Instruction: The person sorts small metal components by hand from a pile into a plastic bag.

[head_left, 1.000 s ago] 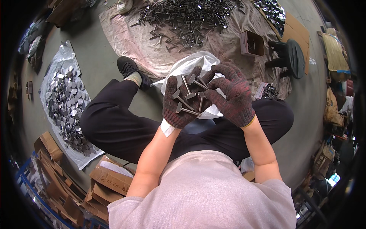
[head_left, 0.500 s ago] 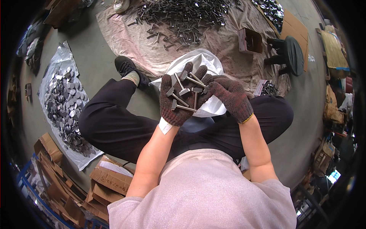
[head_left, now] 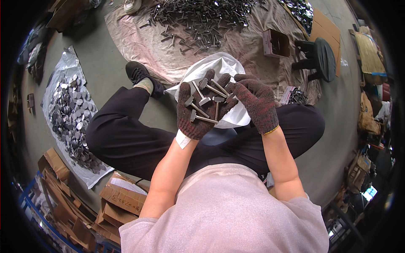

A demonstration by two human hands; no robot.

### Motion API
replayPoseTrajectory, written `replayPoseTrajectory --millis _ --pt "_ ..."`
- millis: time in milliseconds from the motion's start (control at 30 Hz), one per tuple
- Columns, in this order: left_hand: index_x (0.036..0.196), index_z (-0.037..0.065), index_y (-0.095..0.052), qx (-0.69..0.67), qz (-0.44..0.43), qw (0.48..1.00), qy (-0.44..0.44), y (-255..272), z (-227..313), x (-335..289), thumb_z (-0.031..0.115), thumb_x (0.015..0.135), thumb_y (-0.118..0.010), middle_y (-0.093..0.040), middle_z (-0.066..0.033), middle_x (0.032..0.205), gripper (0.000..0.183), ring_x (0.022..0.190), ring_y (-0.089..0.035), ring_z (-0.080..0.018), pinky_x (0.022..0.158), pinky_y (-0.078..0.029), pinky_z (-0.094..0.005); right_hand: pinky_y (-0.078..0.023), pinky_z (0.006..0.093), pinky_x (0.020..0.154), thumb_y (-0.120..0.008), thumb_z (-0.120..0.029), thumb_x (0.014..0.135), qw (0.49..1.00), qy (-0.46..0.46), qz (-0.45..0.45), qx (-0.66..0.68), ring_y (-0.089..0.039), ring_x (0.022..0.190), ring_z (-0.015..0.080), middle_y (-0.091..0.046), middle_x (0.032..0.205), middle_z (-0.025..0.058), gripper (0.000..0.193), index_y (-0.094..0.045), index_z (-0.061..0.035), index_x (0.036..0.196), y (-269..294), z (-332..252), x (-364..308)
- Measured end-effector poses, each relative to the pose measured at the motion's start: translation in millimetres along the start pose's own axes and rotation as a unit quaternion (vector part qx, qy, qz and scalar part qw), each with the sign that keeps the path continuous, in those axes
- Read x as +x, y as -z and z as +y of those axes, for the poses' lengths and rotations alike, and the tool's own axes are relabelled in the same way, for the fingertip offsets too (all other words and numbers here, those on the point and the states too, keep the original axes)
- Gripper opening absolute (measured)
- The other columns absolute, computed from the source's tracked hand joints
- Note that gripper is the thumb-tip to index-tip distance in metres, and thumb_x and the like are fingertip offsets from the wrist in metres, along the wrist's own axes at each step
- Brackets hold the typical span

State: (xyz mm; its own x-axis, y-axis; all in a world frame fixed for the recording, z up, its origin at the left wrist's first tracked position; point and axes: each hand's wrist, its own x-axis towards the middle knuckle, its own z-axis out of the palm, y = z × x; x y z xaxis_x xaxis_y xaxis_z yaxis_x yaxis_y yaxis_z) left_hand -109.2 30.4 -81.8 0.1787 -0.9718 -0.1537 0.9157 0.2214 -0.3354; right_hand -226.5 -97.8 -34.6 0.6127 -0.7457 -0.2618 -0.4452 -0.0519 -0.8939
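My left hand [head_left: 195,116], in a dark knitted glove, is palm up with its fingers cupped. Several T-shaped metal bolts [head_left: 204,101] lie across its palm and fingers, pointing different ways. Close on the right, my gloved right hand [head_left: 257,105] has its fingers bent, with the tips at the end of one of these bolts [head_left: 230,98]. Its grip there is partly hidden. Below both hands, a white woven sack [head_left: 234,116] lies open between my legs.
A large heap of metal bolts [head_left: 202,19] lies on a stained cloth [head_left: 130,40] ahead. To the left, round metal discs [head_left: 76,109] cover a plastic sheet. On the right are an open box [head_left: 276,43], a dark stool [head_left: 322,61] and a small box of metal parts [head_left: 297,97]. Cardboard [head_left: 122,196] lies behind left.
My right hand has shifted slightly, and its upper fingers have lifted away from my left hand. The left hand and the bolts on it are nearly still.
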Motion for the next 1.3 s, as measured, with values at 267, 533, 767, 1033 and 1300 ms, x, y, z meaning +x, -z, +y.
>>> replayPoseTrajectory --millis 267,533,767,1033,1300 --pt "0.152 0.014 -0.031 -0.043 0.006 0.999 -0.012 5 1 1 0.060 0.095 -0.038 -0.024 -0.0196 0.158 0.074 0.145 -0.026 -0.0370 0.117 -0.018 -0.0589 -0.050 0.0312 0.082 -0.073 -0.026 0.084 1.000 -0.022 -0.010 -0.017 -0.067 0.089 0.0196 -0.070 0.096 0.0132 0.031 -0.071 0.0010 0.098 -4 -1 -2" --pt "0.150 0.015 -0.034 -0.013 0.005 1.000 -0.022 14 6 5 0.057 0.095 -0.040 -0.027 -0.0202 0.156 0.070 0.143 -0.027 -0.0408 0.116 -0.020 -0.0601 -0.051 0.0343 0.086 -0.066 -0.020 0.089 0.991 0.016 0.128 0.042 -0.067 0.095 0.0245 -0.070 0.103 0.0176 0.034 -0.065 0.0024 0.115 -11 15 5" --pt "0.152 0.017 -0.031 -0.014 -0.005 0.999 -0.037 21 10 6 0.053 0.098 -0.033 -0.024 -0.0176 0.158 0.065 0.144 -0.024 -0.0408 0.117 -0.017 -0.0602 -0.050 0.0364 0.090 -0.064 -0.023 0.091 0.983 0.041 0.175 0.041 -0.065 0.105 0.0296 -0.067 0.115 0.0203 0.042 -0.060 0.0014 0.125 -16 30 9" --pt "0.154 0.018 -0.025 -0.024 -0.054 0.998 -0.035 17 10 4 0.055 0.100 -0.021 -0.019 -0.0144 0.161 0.066 0.146 -0.022 -0.0377 0.117 -0.016 -0.0585 -0.047 0.0304 0.090 -0.063 -0.017 0.092 0.985 -0.008 0.139 0.103 -0.060 0.101 0.0195 -0.065 0.113 0.0118 0.039 -0.060 0.0021 0.126 -16 25 6" --pt "0.151 0.015 -0.030 0.003 -0.017 0.999 -0.048 21 12 6 0.049 0.100 -0.030 -0.028 -0.0157 0.157 0.061 0.140 -0.033 -0.0386 0.115 -0.025 -0.0569 -0.045 0.0271 0.089 -0.064 -0.013 0.093 0.987 -0.026 0.127 0.091 -0.056 0.100 0.0127 -0.063 0.115 0.0056 0.040 -0.058 0.0023 0.129 -19 20 5"
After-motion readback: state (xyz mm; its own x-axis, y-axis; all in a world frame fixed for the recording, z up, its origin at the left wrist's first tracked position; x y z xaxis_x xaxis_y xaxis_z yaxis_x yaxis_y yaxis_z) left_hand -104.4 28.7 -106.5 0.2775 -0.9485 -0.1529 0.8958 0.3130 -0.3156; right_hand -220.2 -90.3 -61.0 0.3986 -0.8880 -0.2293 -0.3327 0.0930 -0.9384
